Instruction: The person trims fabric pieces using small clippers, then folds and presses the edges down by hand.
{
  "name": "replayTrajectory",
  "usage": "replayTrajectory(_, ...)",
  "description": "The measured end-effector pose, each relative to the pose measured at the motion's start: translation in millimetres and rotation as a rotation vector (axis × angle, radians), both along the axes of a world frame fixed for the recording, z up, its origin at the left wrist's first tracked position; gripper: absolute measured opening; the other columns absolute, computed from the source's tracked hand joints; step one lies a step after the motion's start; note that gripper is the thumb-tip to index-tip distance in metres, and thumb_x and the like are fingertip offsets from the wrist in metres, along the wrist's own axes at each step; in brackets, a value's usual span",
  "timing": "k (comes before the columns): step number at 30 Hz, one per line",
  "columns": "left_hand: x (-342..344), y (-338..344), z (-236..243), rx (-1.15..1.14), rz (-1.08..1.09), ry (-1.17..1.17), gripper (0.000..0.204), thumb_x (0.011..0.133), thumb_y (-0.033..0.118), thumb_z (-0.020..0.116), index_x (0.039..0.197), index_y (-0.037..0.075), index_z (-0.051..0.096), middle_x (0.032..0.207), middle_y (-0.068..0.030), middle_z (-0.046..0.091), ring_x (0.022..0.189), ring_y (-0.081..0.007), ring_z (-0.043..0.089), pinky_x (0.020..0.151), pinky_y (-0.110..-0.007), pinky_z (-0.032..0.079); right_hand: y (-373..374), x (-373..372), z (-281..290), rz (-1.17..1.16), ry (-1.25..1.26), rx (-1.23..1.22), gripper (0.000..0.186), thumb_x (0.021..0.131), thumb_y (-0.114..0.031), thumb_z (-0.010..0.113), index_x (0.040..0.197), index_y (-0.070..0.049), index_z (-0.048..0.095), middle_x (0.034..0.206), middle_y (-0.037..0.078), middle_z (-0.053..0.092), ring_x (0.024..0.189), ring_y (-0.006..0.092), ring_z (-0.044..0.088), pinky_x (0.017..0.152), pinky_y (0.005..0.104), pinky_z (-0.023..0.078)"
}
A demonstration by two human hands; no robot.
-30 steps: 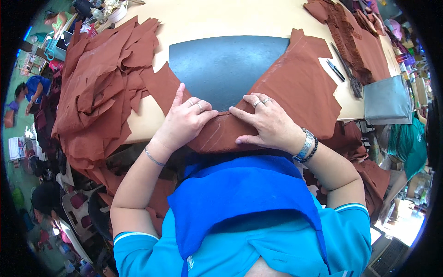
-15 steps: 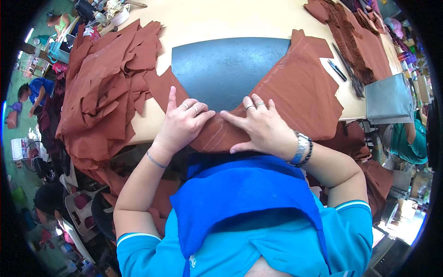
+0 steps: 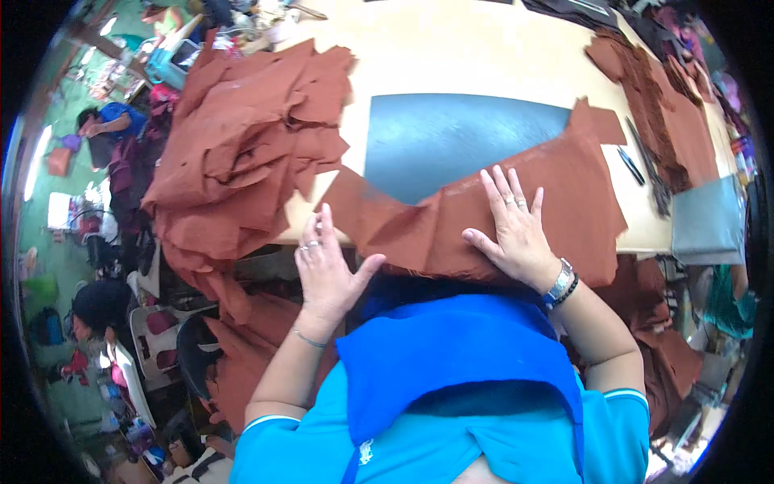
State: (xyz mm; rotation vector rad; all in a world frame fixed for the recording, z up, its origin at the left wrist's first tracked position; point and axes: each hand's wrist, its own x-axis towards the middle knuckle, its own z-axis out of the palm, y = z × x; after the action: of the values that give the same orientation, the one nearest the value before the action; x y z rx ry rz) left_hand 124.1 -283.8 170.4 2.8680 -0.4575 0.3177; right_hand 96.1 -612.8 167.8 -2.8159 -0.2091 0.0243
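Observation:
A rust-brown fabric piece (image 3: 584, 214) lies across the lower part of the dark board (image 3: 451, 137), creased and buckled at its middle, with faint pale lines on it. My right hand (image 3: 512, 226) rests on this piece, fingers stretched and spread, silver rings on it. My left hand (image 3: 330, 262) is off the piece's lower left edge at the table's front, fingers apart and thumb out, holding nothing. A blue cloth (image 3: 459, 347) covers my front below the hands.
Layered brown fabric (image 3: 226, 161) piles on the left of the pale table (image 3: 427, 52). At right are more fabric (image 3: 653, 113), a pen (image 3: 631, 165), a long dark tool (image 3: 655, 189) and a grey block (image 3: 705, 222). Other people (image 3: 113, 121) are at far left.
My left hand has left the fabric, moving down, its fingers spreading. My right hand has moved right, now flatter. The fabric's middle has buckled. The view has shifted, so the table sits further right.

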Motion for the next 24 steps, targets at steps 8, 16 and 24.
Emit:
replayTrajectory(8,2.9,6.2,-3.5,-0.115,-0.017,0.049,0.05,0.085,0.036,0.081,0.124,0.005,0.073,0.128,-0.0129,0.067,0.117,-0.034,0.063,0.102,-0.049,0.047,66.5,13.8,15.8,0.05,0.138,0.496,0.093,0.104,-0.062,0.051,0.169,-0.01,0.01,0.174,0.026,0.006,0.162,0.0447,-0.001,0.121,0.0736,-0.003)
replayTrajectory(16,14.9,40.1,-0.6,-1.639,0.09,0.8,0.101,0.101,0.081,0.026,0.155,-0.003,0.041,0.153,-0.0155,0.055,0.143,-0.0278,0.051,0.121,-0.043,0.038,62.6,24.3,13.4,0.156,0.203,0.675,0.082,0.106,-0.044,0.059,0.168,-0.009,0.017,0.173,0.025,0.019,0.161,0.0454,0.009,0.127,0.0624,0.0)
replayTrajectory(24,-62.3,38.9,-88.4,-1.36,0.121,0.89,0.068,0.102,0.041,0.071,0.151,0.0,0.048,0.149,-0.0086,0.057,0.132,-0.0184,0.057,0.113,-0.035,0.044,77.3,15.5,11.0,0.153,0.135,0.563,0.08,0.105,-0.041,0.061,0.167,-0.009,0.021,0.172,0.022,0.023,0.161,0.0447,0.01,0.127,0.0623,0.0)
